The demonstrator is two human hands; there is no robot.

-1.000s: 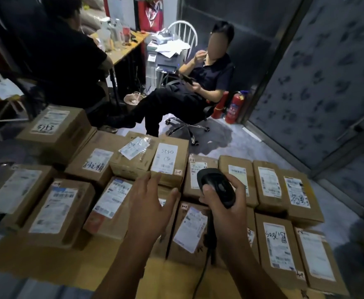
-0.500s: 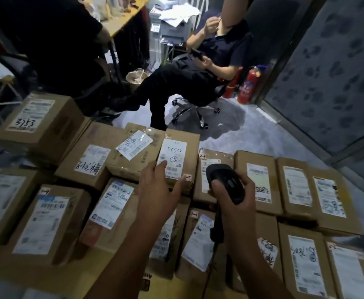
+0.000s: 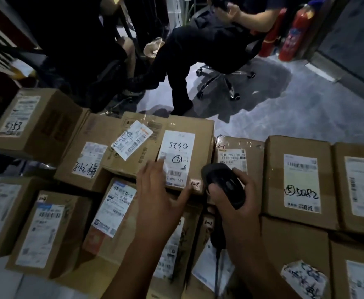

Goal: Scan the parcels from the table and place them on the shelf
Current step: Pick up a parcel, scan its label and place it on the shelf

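Left hand point(image 3: 157, 197) has moved forward over the last second - from hovering above the near row to landing on the 5740 parcel point(image 3: 189, 124). Fingers point(image 3: 161, 164) now lie on the near-left corner of that parcel's white label point(image 3: 177, 156), and the thumb reaches toward the small tag point(image 3: 195, 185) at its near-right corner. The head camera has also dipped closer.

Judgement: this parcel is picked as the next one. It is being steadied or about to be lifted, and the scan is not yet done.

Left hand pose: flat, fingers straight and spread wide, pressing the top, nothing gripped. Right hand point(image 3: 235, 203), just right of the 5740 parcel, is wrapped around the black scanner point(image 3: 224, 184). The scanner's head points forward past the parcel's right edge, not clearly at the label.

The 5740 parcel sits in the far row on top of other boxes. The 5082 parcel point(image 3: 301, 180) is to its right, and a seated person point(image 3: 209, 44) is beyond it. No shelf in view.
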